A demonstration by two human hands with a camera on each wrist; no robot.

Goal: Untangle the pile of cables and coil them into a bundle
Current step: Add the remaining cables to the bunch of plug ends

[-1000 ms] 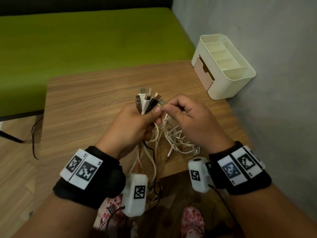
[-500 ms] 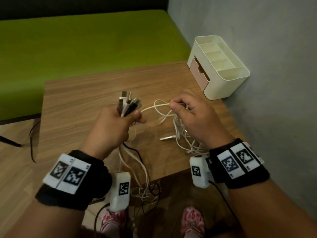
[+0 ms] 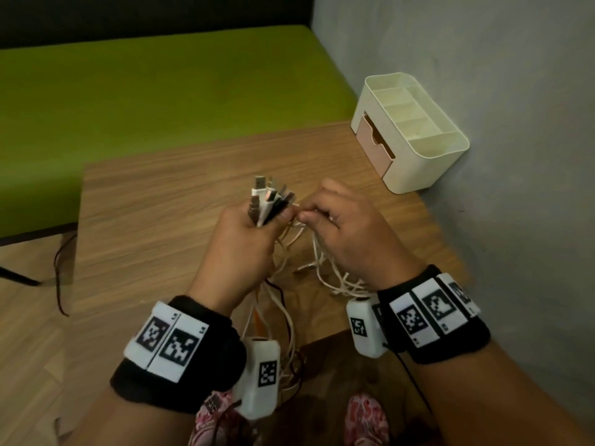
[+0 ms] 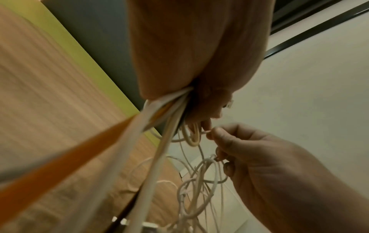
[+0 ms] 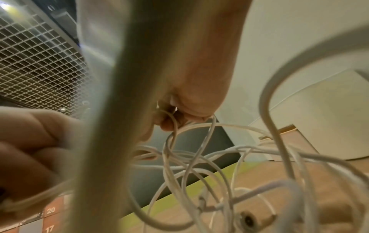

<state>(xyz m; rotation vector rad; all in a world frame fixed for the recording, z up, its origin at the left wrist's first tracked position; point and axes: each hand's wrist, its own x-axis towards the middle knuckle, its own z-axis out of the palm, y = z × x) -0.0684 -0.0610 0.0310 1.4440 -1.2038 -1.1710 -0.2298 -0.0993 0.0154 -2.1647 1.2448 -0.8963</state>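
Note:
My left hand grips a bunch of cable ends, and their USB plugs stick up out of the fist. White, black and orange cables hang from it over the table's front edge. Right beside it, my right hand pinches a thin white cable between thumb and forefinger, close to the left thumb. A loose tangle of white cable lies on the table under the right wrist. In the right wrist view these loops hang below the pinching fingers.
The wooden table stands against a grey wall on the right. A cream desk organizer with a pink drawer sits at the table's far right corner. A green bench lies behind the table. A dark cord hangs at the table's left side.
Half a second ago the hands were apart with a white cable stretched between them. Now the right hand has come back beside the left, and the cable between them is slack.

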